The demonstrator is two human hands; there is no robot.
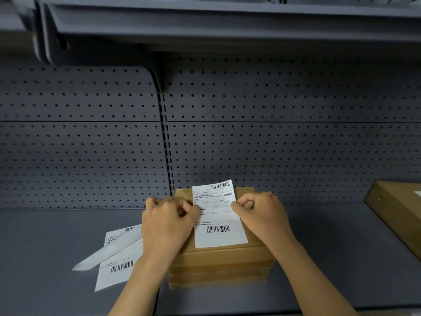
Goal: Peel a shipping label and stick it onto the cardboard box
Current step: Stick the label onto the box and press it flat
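My left hand (pixel 167 221) and right hand (pixel 258 215) are curled tight, each pinching a side edge of the shipping label (pixel 218 215) to keep it taut and square over the cardboard box (pixel 221 263) top on the shelf (pixel 341 247).

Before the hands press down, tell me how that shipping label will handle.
The shipping label is probably thin and floppy: its far end lifts off the cardboard box. Probably very light, since fingertip pinches by left hand and right hand hold it.

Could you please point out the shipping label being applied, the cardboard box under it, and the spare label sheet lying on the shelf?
shipping label (pixel 219 233): head view, lower barcode area.
cardboard box (pixel 218 265): head view, front face.
spare label sheet (pixel 116 270): head view, lower part near its barcode.
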